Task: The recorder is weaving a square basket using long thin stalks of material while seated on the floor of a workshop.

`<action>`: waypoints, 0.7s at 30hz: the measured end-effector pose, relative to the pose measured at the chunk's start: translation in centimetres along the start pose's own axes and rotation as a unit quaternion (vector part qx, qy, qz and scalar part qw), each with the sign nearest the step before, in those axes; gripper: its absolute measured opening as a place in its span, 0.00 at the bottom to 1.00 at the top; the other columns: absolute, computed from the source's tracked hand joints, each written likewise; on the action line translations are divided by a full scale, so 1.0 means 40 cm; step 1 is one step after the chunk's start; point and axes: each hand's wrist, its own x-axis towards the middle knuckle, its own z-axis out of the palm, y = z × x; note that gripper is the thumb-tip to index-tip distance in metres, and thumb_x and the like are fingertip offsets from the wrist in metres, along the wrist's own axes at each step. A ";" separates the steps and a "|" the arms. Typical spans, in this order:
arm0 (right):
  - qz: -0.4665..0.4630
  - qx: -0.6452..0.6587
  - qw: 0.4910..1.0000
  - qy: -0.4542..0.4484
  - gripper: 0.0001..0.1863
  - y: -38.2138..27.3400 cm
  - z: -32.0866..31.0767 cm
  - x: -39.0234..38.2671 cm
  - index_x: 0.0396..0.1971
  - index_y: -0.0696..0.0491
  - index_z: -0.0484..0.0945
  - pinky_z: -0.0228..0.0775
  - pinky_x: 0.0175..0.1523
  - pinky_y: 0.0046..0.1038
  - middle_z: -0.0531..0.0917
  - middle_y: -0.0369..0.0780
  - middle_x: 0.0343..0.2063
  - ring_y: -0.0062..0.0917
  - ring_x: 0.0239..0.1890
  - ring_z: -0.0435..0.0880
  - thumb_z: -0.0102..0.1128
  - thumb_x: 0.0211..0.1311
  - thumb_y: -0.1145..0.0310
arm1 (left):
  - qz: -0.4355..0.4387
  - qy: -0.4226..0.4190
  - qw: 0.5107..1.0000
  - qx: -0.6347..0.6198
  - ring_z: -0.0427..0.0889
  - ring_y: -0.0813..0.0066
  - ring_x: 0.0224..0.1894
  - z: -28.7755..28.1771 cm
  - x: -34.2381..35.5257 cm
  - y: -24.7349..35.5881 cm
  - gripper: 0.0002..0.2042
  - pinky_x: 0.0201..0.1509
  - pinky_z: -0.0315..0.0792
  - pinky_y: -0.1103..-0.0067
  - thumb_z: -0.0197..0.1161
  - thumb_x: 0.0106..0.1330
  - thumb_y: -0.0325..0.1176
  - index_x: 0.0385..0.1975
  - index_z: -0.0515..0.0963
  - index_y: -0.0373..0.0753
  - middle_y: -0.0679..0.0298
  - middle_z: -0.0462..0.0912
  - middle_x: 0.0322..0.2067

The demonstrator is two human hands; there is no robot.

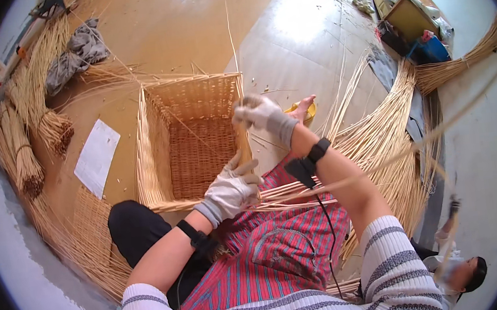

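1. The broad tan and grey floor [168,24], scattered with small chips and offcuts, lies under everything and reaches to the far edge of the view.
2. A wide fan of long, thin, straw-coloured rods [384,147] spreads over the person's right side, with its narrow end drawn in beside the basket's near right corner.
3. The red apron with thin dark and blue-grey stripes [270,243] covers the person's lap, just on the near side of the basket.
4. The deep, rectangular, honey-coloured woven wicker basket [144,154] stands in front of the person, slightly left of centre, its open top showing a darker brown woven base.
5. Tied bundles of pale rods [48,121] lie along the left wall, well apart from the basket.
6. A flat, white, four-sided sheet [98,155] lies between those bundles and the basket.
7. The left hand, in a whitish glove with a grey cuff [228,190], touches the basket's right wall near its near corner; its fingers are partly spread, the thumb apart from the rest, and any grip beneath them is hidden.
8. The right hand, in a matching glove [261,114], is at the far part of the basket's right rim. Its fingers are curled nearly closed; they blur, so I cannot tell what they hold.
9. A single slender pale rod [232,35] rises beyond the right hand, at the basket's far right corner.
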 end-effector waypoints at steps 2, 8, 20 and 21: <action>-0.001 -0.004 0.999 0.047 0.19 -0.036 -0.056 0.070 0.50 0.56 0.78 0.73 0.28 0.22 0.87 0.37 0.31 0.17 0.27 0.82 0.66 0.61 0.64 | -0.022 -0.023 0.992 -0.123 0.70 0.57 0.68 0.008 -0.002 -0.023 0.07 0.78 0.50 0.55 0.69 0.54 0.39 0.29 0.80 0.49 0.71 0.84 0.45; -0.067 -0.093 0.993 0.035 0.10 0.073 -0.102 0.179 0.38 0.56 0.83 0.74 0.44 0.21 0.86 0.32 0.35 0.17 0.35 0.79 0.71 0.58 0.69 | -0.003 0.024 0.959 -0.284 0.70 0.52 0.67 0.041 -0.007 -0.079 0.08 0.76 0.54 0.51 0.74 0.55 0.37 0.29 0.81 0.46 0.69 0.83 0.42; -0.285 -0.380 0.825 0.306 0.16 0.167 0.103 -0.006 0.54 0.54 0.79 0.71 0.63 0.37 0.83 0.48 0.53 0.41 0.59 0.80 0.57 0.70 0.65 | -0.025 -0.026 0.947 -0.319 0.83 0.63 0.40 0.045 0.002 -0.092 0.09 0.48 0.78 0.69 0.75 0.55 0.36 0.26 0.80 0.44 0.66 0.83 0.36; -0.267 -0.415 0.813 0.310 0.17 0.173 0.108 -0.011 0.56 0.53 0.78 0.69 0.66 0.37 0.82 0.48 0.55 0.40 0.61 0.78 0.56 0.71 0.64 | -0.023 -0.026 0.945 -0.325 0.84 0.63 0.39 0.044 0.002 -0.092 0.09 0.48 0.78 0.68 0.75 0.55 0.37 0.26 0.80 0.44 0.66 0.83 0.34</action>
